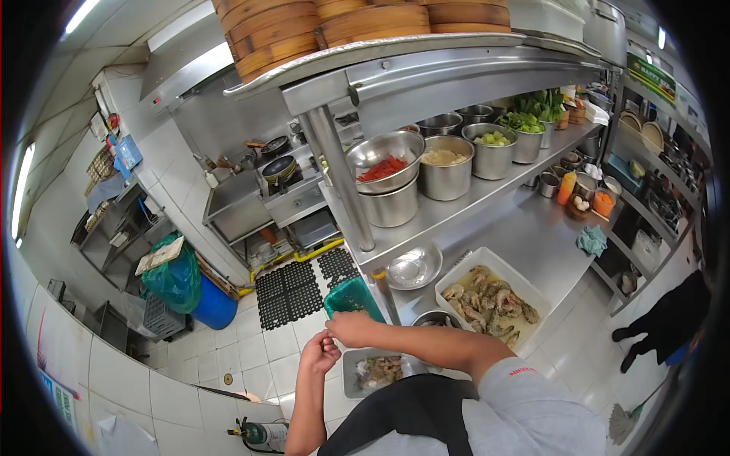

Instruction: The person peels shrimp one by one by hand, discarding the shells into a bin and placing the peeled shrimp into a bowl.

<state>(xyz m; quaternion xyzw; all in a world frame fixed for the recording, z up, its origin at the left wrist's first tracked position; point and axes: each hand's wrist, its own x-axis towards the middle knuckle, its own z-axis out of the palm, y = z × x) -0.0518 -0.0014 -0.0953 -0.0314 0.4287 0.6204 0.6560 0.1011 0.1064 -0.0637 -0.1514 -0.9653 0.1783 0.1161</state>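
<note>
My left hand (321,353) has its fingers curled in, just left of my right hand (353,329). The right hand is closed too, its fingertips close to the left fingers in front of a green plastic basket (356,298). Whatever sits between the fingers is too small to make out. Below the hands is a pale tub (351,378) holding peeled shrimp pieces (382,369). To the right, a large white tub (450,284) contains whole raw shrimp (494,304) in cloudy liquid. A round metal bowl (436,319) is partly hidden behind my right arm.
A steel shelf (456,205) carries pots of cut vegetables; bamboo steamers (274,34) are stacked overhead. A foil-like round dish (414,266) lies beside the shelf post (338,178). Left are a blue bin (217,304) and black floor mats (289,294). Someone in black stands right.
</note>
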